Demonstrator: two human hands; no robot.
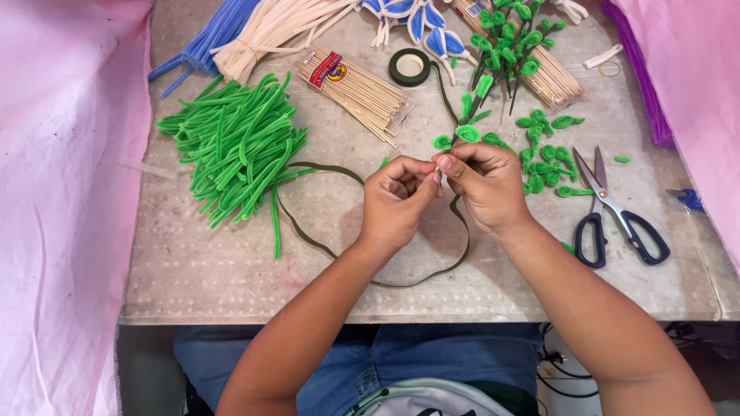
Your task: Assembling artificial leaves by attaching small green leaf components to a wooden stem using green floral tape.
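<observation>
Pink cloth is hanging down both sides of the speckled tabletop (pixel 231 270), and you are sitting at its near edge with both hands meeting over the middle. Your left hand (pixel 395 202) is pinching narrow, fingertips pressed together on the lower end of a thin green stem (pixel 468 110); your right hand (pixel 486 185) is closing on the same spot, thumb and forefinger nipping it. Fuzzy green leaves (pixel 465 132) are sticking out just above your fingers. A dark green tape strip (pixel 308 235) is trailing from the roll (pixel 409 67) in a loop past your wrists.

The stem is looking light, thin and probably stiff inside, its leaves soft and easily bent, so hold it low, below the leaves. The tape is looking limp and likely to snag.

Open room is lying toward you; scissors (pixel 617 216) are sitting near your right wrist, and loose green pipe cleaners (pixel 239 146) are piling up to the left.
</observation>
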